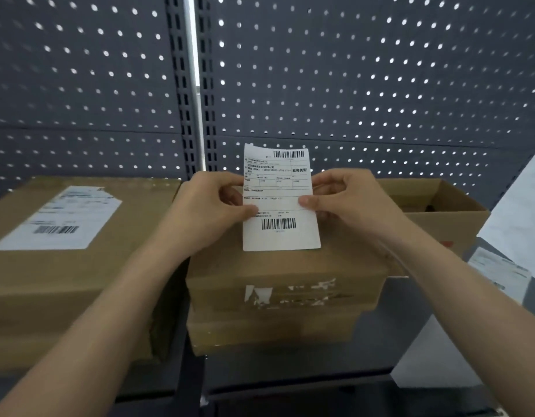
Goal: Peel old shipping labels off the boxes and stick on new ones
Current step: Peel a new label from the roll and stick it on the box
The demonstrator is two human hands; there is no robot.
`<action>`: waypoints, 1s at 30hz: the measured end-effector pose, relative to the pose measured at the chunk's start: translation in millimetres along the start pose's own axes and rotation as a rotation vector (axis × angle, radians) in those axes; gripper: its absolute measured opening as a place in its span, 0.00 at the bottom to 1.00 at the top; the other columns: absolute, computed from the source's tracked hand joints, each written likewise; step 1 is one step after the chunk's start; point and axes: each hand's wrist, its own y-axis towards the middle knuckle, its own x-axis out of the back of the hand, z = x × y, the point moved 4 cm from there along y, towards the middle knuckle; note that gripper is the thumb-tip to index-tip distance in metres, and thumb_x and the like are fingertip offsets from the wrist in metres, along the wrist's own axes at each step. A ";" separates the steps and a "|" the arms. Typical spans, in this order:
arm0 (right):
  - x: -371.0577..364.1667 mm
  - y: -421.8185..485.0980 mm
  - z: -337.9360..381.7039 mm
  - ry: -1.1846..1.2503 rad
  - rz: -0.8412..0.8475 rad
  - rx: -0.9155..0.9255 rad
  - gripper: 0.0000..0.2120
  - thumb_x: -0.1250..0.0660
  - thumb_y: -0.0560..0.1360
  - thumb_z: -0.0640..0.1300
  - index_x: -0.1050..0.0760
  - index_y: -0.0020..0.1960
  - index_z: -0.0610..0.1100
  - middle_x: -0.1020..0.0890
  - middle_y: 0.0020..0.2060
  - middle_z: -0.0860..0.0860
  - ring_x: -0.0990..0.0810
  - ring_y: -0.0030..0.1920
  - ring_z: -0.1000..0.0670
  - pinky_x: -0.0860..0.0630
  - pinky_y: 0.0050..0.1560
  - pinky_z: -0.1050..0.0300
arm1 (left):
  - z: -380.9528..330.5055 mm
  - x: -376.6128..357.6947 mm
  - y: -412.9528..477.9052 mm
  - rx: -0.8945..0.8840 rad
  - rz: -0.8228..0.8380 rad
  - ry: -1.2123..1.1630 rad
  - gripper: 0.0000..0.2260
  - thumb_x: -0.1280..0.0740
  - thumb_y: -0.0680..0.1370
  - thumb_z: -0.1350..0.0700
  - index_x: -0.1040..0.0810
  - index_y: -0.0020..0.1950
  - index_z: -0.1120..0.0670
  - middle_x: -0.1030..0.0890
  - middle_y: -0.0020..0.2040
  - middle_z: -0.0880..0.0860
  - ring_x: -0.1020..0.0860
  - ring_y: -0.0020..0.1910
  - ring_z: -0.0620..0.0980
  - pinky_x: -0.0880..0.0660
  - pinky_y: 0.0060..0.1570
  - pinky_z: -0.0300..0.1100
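Pegboard [350, 70] backs the shelf; over the middle box [284, 266] I hold the new label [279, 200], left hand [212, 206] and right hand [347, 200] fingers pinching its edges. Backing seems partly peeled; adhesive could fold, or land crooked on old residue [290, 291].

label [279, 197] | "业务类型" + 2 barcodes | rest illegible

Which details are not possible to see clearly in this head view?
- Back of the label: faces away; liner cannot be judged.
- Small print on the label: too small.
- Open box contents: hidden by its wall and the right hand.
- Left box label: blurred.
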 end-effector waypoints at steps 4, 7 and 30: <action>-0.8 4.7 -9.8 0.001 0.017 -0.008 0.12 0.23 0.69 0.40 0.19 0.51 0.43 0.14 0.41 0.48 0.15 0.41 0.45 0.18 0.49 0.48 | 6.1 -4.3 2.8 0.003 0.029 0.007 0.15 0.24 0.72 0.53 0.19 0.54 0.37 0.18 0.38 0.42 0.21 0.39 0.38 0.30 0.38 0.28; -2.2 6.9 -14.3 0.009 0.024 -0.019 0.13 0.22 0.69 0.40 0.19 0.52 0.43 0.14 0.41 0.48 0.15 0.47 0.42 0.18 0.51 0.44 | 8.0 -6.8 2.1 0.001 0.046 0.013 0.16 0.25 0.72 0.54 0.19 0.56 0.37 0.17 0.38 0.44 0.21 0.39 0.39 0.30 0.40 0.31; -8.1 6.0 -19.8 -0.147 -0.051 0.100 0.15 0.22 0.69 0.42 0.20 0.54 0.48 0.15 0.39 0.52 0.16 0.37 0.56 0.18 0.48 0.52 | 8.6 -14.8 -7.4 -0.006 0.046 0.038 0.17 0.25 0.72 0.53 0.20 0.59 0.40 0.18 0.40 0.42 0.22 0.42 0.37 0.28 0.43 0.31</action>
